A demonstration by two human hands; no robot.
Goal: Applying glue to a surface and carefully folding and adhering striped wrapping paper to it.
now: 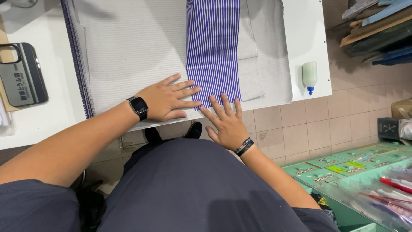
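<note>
On the white bench (307, 38), both hands lay flat with fingers spread: the left hand (165, 99) on the grey fabric (128, 47), the right hand (227, 122) at the purple-striped strip's (213, 47) near edge. Neither gripped anything; the strip already lay smoothed, a glue bottle (309, 76) untouched alongside.

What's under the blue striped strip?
The blue striped strip lies on grey fabric, which covers the white table. The left hand and right hand press its near end; anything beneath is hidden.

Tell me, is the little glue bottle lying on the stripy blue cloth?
No, the bottle stands on the bare white table, apart from the blue striped cloth.
</note>
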